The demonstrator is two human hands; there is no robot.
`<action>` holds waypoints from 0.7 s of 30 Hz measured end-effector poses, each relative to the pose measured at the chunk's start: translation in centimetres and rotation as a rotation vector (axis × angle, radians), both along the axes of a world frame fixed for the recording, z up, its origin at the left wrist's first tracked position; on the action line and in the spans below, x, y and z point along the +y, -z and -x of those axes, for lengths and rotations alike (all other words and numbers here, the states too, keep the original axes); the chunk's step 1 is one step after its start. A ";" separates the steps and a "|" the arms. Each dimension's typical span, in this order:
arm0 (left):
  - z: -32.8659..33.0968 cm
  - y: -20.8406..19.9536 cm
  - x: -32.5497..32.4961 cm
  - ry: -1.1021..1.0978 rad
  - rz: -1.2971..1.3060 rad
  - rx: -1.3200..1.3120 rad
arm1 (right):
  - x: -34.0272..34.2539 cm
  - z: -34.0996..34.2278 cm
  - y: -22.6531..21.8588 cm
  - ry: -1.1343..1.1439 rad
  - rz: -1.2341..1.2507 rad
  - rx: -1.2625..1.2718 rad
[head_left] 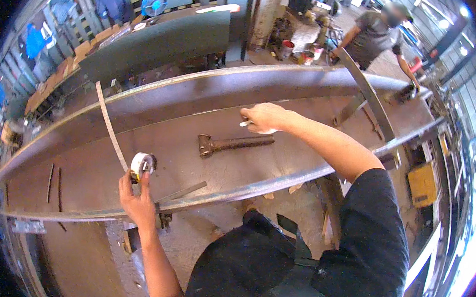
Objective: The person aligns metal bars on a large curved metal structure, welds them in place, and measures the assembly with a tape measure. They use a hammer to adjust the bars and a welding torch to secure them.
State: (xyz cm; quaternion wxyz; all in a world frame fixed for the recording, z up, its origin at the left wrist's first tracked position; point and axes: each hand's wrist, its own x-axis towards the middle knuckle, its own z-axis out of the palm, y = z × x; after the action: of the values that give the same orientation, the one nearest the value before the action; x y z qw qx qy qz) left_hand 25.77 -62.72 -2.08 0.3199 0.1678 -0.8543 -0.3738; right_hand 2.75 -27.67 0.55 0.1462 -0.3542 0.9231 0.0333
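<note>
My left hand [137, 199] is closed round a white, round tape measure [141, 166] at the near side of a large steel beam [178, 128]. The tape's blade [111, 127] is drawn out across the beam, its end reaching past the far flange. Over the middle of the beam, my right hand [267, 118] pinches a short white stick [245, 123] that looks like chalk; most of it is hidden in the fingers. Just below that hand lies a rusty sledgehammer [235, 144] with a thick handle, touched by neither hand.
Flat metal strips [182, 191] and thin rods [59, 188] lie on the beam's left part. A long bar [366, 94] leans over its right end, where another person [375, 37] stands reaching to it. Behind are a dark panel [162, 46], a blue fan [153, 4] and paint cans [306, 58].
</note>
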 end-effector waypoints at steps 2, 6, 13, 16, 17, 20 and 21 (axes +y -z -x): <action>-0.4 -0.9 -0.3 0.092 -0.018 0.045 | 1.6 -2.7 -0.3 0.009 -0.051 0.004; -1.7 -0.7 -2.3 0.089 -0.136 0.131 | 5.2 -2.2 6.2 -0.050 -0.014 0.064; -11.8 -3.8 -5.5 -0.052 -0.768 0.463 | 2.8 -0.2 9.3 -0.179 -0.115 0.053; -15.7 -5.0 -5.7 -0.155 -0.797 0.691 | 1.5 0.6 12.3 -0.210 -0.204 0.026; -16.9 -5.1 -6.3 -0.190 -0.761 0.712 | 1.3 0.4 13.2 -0.168 -0.264 0.009; -22.5 -3.5 -7.5 -0.471 -0.700 0.714 | 1.1 0.4 14.0 -0.277 -0.245 0.005; -23.2 -3.9 -6.8 -0.703 -0.644 0.746 | 1.1 0.8 13.7 -0.342 -0.206 0.001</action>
State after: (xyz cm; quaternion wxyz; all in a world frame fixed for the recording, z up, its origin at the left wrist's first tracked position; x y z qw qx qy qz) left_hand 48.99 -69.51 1.83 0.6353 0.3859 -0.4217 -0.5193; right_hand 1.99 -26.55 -13.14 0.1736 -0.4890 0.8412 0.1521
